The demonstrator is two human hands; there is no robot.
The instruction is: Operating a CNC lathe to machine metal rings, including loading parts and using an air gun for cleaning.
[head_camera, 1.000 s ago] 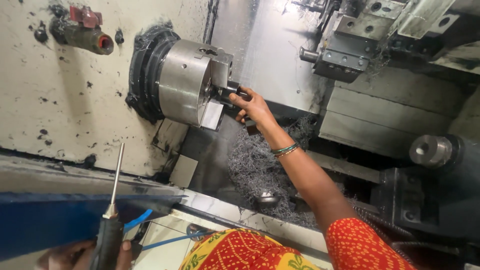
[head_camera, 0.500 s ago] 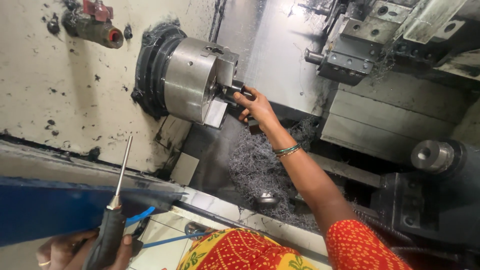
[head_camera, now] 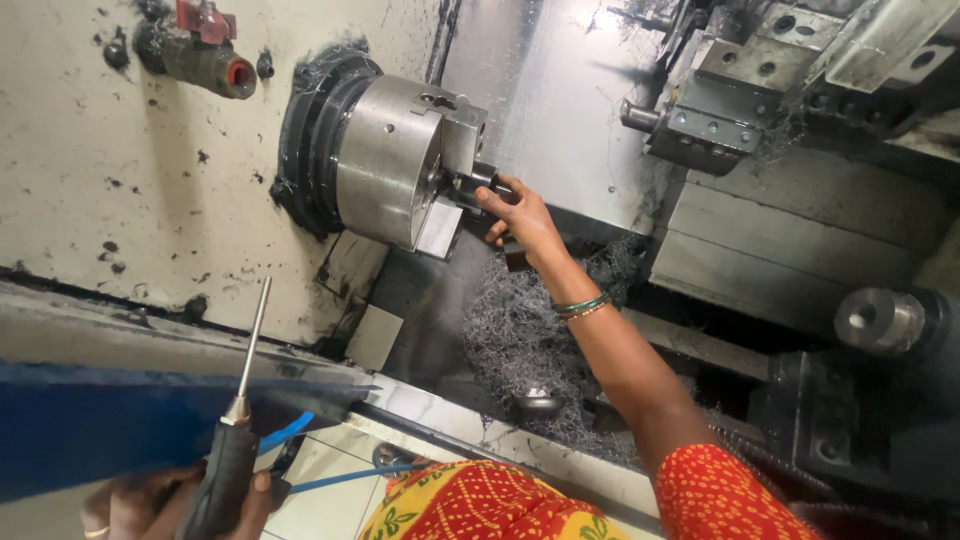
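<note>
Reaching hand: the right hand (head_camera: 520, 215) stretches into the lathe, fingers closed around a dark workpiece (head_camera: 470, 185) that sits in the jaws of the chuck.
Workpiece: dark, short, sticking out from the chuck face toward the hand; its far end is hidden by the fingers.
Other hand: the left hand (head_camera: 150, 505) at the bottom edge is wrapped around the black handle of an air blow gun (head_camera: 235, 440), whose thin metal nozzle points up and slightly right.
Hose: a blue air hose (head_camera: 345, 480) runs from the gun's base to the right, across the light floor tiles.
Wrist: green and gold bangles (head_camera: 582, 306) circle the right wrist; an orange patterned sleeve (head_camera: 730, 495) covers the upper arm.
Chuck: the steel three-jaw chuck (head_camera: 395, 160) projects from a black ring on the stained cream wall of the machine.
Below the chuck: a heap of fine metal swarf (head_camera: 520, 340) fills the bed under the right forearm.
Upper right: the tool turret (head_camera: 715, 110), strung with chips, stands well apart from the hand.
Upper left: a valve with a red handle (head_camera: 205, 55) sits on the wall.
Near left: a blue panel (head_camera: 120, 425) lies between the camera and the machine, just behind the blow gun.
</note>
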